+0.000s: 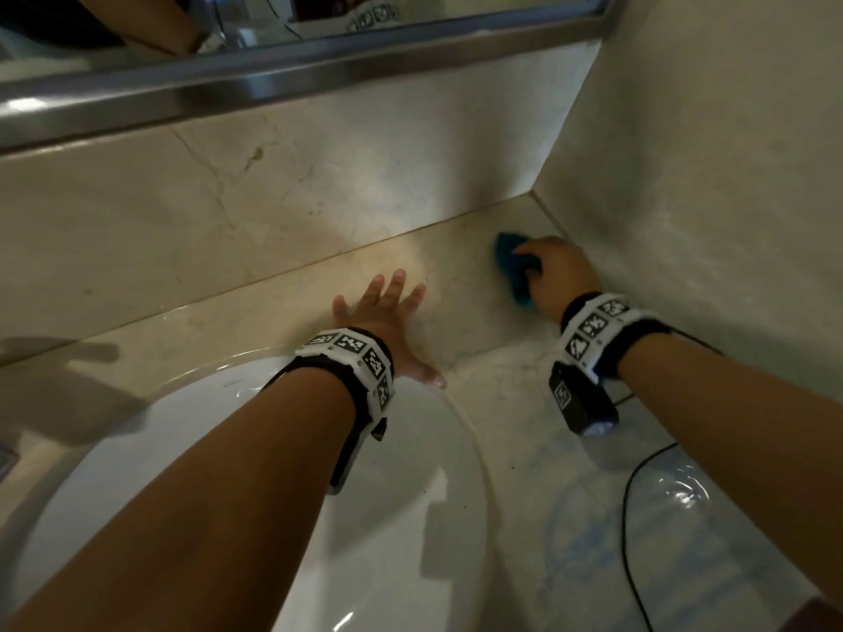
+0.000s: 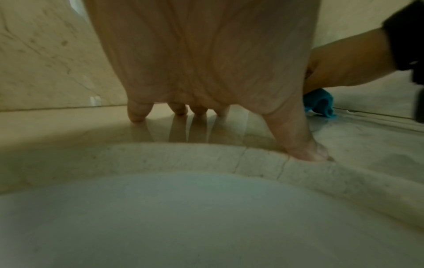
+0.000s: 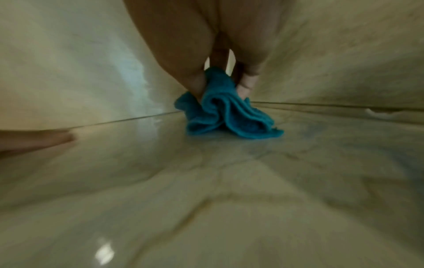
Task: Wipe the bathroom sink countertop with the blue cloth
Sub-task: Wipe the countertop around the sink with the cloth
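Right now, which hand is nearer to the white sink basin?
Left. The left hand lies flat on the countertop, thumb at the rim of the sink basin. The right hand grips the blue cloth in the far corner, away from it.

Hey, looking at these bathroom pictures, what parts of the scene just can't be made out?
- Blue cloth, head view: mostly hidden under the right hand.
- Underside of the cloth, right wrist view: pressed on the countertop, so any dirt on it is unseen.
- Sink, head view: drain covered by the left forearm; basin cut by the bottom edge.
- Left hand, left wrist view: fingertips blurred.
- Mirror: cropped by the top edge.
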Demonstrator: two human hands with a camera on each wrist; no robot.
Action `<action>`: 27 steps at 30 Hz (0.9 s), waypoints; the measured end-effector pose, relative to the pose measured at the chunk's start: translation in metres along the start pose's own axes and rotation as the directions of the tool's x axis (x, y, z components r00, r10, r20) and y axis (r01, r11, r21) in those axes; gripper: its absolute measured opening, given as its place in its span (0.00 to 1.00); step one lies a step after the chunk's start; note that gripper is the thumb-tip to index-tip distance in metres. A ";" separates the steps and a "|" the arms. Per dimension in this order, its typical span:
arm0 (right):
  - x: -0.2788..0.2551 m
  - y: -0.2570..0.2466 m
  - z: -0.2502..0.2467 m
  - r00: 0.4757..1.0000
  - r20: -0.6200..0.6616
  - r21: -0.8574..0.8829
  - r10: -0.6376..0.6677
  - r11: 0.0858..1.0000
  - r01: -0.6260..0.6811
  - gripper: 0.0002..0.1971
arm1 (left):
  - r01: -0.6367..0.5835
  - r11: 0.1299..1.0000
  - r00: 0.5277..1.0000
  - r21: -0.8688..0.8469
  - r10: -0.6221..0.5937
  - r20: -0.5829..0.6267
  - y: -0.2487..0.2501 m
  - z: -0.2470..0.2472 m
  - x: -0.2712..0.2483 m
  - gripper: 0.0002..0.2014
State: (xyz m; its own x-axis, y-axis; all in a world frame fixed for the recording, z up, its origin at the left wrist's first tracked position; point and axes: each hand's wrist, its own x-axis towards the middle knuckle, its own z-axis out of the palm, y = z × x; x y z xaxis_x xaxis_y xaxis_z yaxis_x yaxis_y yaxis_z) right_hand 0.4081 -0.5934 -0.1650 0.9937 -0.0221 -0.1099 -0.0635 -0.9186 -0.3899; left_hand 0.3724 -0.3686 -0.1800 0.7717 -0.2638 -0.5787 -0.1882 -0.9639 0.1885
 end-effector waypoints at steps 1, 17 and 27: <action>0.014 0.006 -0.003 0.996 0.056 -0.083 0.062 0.995 -0.057 0.23 | 0.003 1.000 1.000 0.001 -0.003 -0.002 0.000 0.001 0.000 0.64; -0.024 -0.020 0.041 0.899 0.285 0.140 -0.332 0.942 0.303 0.20 | 0.031 0.999 0.999 0.041 -0.031 0.009 0.003 -0.001 0.002 0.64; -0.043 0.020 -0.004 0.991 0.038 0.035 -0.128 0.991 0.126 0.21 | 0.006 1.000 1.000 0.025 -0.006 0.000 0.001 -0.001 -0.001 0.64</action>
State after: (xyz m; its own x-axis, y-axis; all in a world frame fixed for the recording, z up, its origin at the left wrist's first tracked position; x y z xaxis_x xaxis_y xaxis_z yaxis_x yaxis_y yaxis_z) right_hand 0.3641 -0.6124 -0.1648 0.9894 0.1107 -0.0942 0.0595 -0.8998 -0.4322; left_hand 0.3721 -0.3697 -0.1786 0.7729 -0.2579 -0.5798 -0.1985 -0.9661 0.1652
